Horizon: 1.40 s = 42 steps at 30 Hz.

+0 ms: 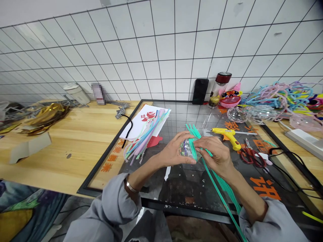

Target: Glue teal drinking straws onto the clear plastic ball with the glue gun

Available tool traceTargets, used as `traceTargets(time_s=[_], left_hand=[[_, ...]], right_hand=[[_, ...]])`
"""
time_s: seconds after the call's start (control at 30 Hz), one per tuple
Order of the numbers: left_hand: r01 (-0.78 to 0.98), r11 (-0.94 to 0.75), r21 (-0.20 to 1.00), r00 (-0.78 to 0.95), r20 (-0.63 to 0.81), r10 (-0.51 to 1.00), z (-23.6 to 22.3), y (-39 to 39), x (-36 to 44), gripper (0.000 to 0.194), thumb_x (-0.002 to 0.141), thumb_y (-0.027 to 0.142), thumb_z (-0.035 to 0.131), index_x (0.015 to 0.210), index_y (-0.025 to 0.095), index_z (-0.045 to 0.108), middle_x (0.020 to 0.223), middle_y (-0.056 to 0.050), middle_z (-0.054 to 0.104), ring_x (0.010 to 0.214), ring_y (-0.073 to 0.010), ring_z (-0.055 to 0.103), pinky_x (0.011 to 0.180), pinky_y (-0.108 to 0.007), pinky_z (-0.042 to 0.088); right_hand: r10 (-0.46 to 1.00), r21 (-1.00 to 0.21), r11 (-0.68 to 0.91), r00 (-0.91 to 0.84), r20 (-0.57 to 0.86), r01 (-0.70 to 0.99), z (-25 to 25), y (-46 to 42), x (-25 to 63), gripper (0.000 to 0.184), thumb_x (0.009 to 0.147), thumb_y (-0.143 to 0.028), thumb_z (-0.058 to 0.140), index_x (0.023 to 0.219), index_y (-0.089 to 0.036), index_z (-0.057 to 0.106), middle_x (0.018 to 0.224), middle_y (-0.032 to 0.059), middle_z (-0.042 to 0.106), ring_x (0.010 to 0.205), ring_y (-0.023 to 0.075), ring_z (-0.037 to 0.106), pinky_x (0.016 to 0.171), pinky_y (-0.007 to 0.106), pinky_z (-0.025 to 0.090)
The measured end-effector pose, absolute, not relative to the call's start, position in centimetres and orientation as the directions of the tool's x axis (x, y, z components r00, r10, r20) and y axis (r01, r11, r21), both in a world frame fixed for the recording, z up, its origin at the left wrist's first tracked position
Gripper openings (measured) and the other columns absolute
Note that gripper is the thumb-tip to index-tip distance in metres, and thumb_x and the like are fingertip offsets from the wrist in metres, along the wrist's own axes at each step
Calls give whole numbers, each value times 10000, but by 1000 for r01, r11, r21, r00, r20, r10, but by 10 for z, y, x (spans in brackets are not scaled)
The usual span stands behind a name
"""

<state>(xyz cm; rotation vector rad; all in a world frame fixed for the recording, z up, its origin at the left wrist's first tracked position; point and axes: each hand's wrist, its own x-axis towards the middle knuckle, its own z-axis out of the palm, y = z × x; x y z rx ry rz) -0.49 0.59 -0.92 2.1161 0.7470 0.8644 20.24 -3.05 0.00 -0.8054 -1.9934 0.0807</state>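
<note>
My left hand point(174, 151) is closed around a small clear rounded plastic piece point(186, 149) with bits of colour showing through it. Green pipe cleaner point(192, 150) lies against the side of this piece that faces right. At that edge, the fingers of my right hand point(216, 154) pinch a green pipe cleaner. Beneath my right hand and forearm runs a bunch of long green pipe cleaners point(225, 190), reaching toward the table's front edge. The far tips of several stick out beyond my fingers.
A yellow glue gun point(227, 134) and red-handled scissors point(253, 157) lie to the right, by black cables. Pastel pipe cleaners point(147, 134) rest on white paper point(131, 131) to the left. Behind are a phone point(200, 91), a glass bottle point(219, 90) and clear plastic balls point(237, 115).
</note>
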Motion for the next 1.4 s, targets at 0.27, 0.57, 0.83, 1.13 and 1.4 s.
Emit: traceTargets(time_s=[0.27, 0.57, 0.83, 1.13, 1.4], left_hand=[[233, -680, 696, 642, 415, 645, -18, 8, -5, 985, 552, 474, 909, 1379, 241, 429, 1442, -163, 454, 1438, -368, 325, 1185, -559, 297], [282, -655, 701, 586, 415, 696, -19, 6, -1, 924, 565, 340, 871, 1370, 243, 427, 1389, -129, 493, 1376, -355, 393, 1165, -543, 321], [49, -133, 990, 524, 88, 847, -2, 1, -1, 970, 540, 337, 881, 1356, 172, 383, 1275, -128, 557, 1156, -310, 578, 986, -446, 488], [-118, 71, 991, 524, 2, 852, -8, 5, -2, 1000, 474, 342, 913, 1348, 189, 450, 1274, -118, 587, 1156, -312, 587, 992, -425, 484], [-112, 141, 984, 509, -66, 858, -3, 3, -3, 953, 493, 293, 905, 1340, 194, 481, 1222, -94, 620, 1076, -276, 620, 914, -368, 514]], right_hand=[[563, -358, 778, -320, 762, 517, 2, -31, 201, 165, 894, -145, 595, 1005, -242, 671, 931, 27, 750, 911, 187, 700, 870, 379, 510], [625, -465, 743, -248, 741, 481, 0, -32, 198, 206, 876, -239, 642, 1075, -269, 687, 1003, 39, 756, 947, 215, 707, 881, 403, 540], [784, -719, 574, -7, 621, 391, 0, -29, 204, 300, 835, -321, 702, 1125, -248, 674, 1085, 69, 705, 974, 212, 659, 829, 375, 551], [920, -919, 384, 47, 389, 88, -5, -25, 207, 345, 788, -389, 746, 1094, -243, 685, 1065, 73, 703, 946, 192, 668, 794, 325, 562], [945, -944, 326, -41, 324, 53, -6, -26, 203, 333, 758, -364, 753, 1073, -267, 701, 1078, 51, 639, 983, 197, 625, 762, 301, 535]])
